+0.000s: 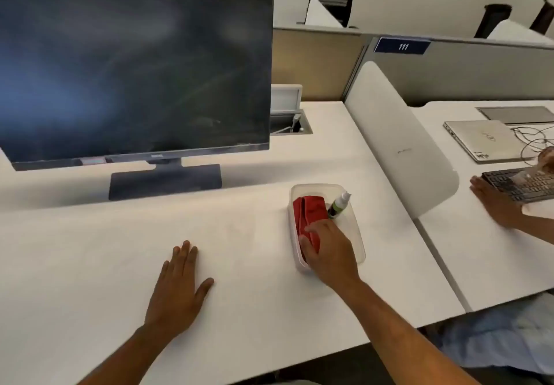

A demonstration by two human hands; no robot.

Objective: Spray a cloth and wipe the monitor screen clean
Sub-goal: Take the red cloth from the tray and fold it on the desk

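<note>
A dark monitor [135,75] with a smeared screen stands on the white desk [239,228] at the left. To its right sits a clear plastic tray [355,234] holding a folded red cloth [305,210] and a small white spray bottle [338,203] with a dark label. My right hand [328,252] reaches into the tray, thumb and fingers closing on the near end of the red cloth. My left hand [178,288] lies flat on the desk, fingers straight, holding nothing.
A white divider [398,138] separates this desk from the neighbouring one, where another person's hands [494,201] work at a keyboard [521,182] beside a closed laptop [485,138]. A cable hatch [287,117] is open behind the monitor.
</note>
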